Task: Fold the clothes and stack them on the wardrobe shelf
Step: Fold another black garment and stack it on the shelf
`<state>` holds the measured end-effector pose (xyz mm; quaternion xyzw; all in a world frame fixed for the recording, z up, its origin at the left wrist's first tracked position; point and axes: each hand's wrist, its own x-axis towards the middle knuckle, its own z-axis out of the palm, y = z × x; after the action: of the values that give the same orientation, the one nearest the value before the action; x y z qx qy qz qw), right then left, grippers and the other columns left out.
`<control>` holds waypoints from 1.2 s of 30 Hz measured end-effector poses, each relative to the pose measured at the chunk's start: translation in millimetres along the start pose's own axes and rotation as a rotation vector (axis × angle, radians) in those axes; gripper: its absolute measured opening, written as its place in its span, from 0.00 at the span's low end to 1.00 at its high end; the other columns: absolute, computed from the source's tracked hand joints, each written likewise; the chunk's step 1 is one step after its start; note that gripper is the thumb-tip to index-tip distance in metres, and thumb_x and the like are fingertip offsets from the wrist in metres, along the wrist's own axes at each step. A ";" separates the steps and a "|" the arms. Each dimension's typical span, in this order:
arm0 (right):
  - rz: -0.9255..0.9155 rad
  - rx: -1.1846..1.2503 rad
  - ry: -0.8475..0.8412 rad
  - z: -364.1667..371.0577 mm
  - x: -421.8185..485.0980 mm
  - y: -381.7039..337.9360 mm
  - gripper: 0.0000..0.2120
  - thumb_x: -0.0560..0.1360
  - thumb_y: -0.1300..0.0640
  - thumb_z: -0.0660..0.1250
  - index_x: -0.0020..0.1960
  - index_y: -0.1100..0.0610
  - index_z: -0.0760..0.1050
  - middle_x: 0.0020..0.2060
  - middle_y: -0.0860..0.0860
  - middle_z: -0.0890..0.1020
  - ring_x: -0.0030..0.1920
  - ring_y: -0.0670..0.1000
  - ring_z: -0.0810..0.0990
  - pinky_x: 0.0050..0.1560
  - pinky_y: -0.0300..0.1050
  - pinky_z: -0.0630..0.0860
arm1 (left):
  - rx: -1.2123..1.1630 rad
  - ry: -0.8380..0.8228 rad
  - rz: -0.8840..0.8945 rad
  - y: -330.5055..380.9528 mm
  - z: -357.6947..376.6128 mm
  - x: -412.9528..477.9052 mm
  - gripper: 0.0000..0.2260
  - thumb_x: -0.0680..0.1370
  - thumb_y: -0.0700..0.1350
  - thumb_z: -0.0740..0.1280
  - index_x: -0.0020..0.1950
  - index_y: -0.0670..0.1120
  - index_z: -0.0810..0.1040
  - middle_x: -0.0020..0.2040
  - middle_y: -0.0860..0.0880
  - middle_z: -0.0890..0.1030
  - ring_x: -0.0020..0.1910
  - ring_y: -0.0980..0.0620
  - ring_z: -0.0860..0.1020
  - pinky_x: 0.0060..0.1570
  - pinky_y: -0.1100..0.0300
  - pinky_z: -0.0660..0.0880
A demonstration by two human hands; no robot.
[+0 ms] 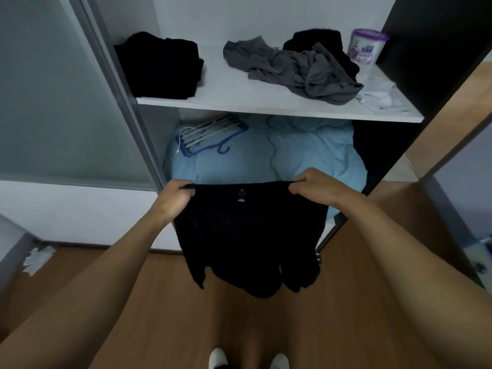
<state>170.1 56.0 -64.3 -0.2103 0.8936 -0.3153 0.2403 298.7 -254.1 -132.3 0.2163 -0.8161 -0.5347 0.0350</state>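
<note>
No writing here can actually be read. The one thing that plainly carries a printed label is the white tub with the purple lid [367, 47] at the back right of the wardrobe shelf [239, 102]: its label has purple and dark marks on it, but they are too blurred to make out a single letter or number. The black garment [247, 235] held up by its top edge has two small pale marks just below the middle of that edge, perhaps a tag or logo, and those are equally unreadable.
</note>
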 end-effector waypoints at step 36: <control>0.165 0.505 0.374 22.4 -53.3 101.5 0.17 0.75 0.62 0.70 0.30 0.57 0.70 0.25 0.50 0.74 0.26 0.48 0.73 0.28 0.39 0.67 | 0.192 -0.281 0.164 5.2 42.0 -19.7 0.20 0.74 0.46 0.77 0.31 0.46 0.68 0.25 0.57 0.67 0.25 0.59 0.65 0.25 0.67 0.60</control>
<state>202.3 146.1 -131.2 -0.0092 0.8298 -0.5399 0.1414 302.8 -208.7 -142.1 0.0745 -0.8751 -0.4748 -0.0564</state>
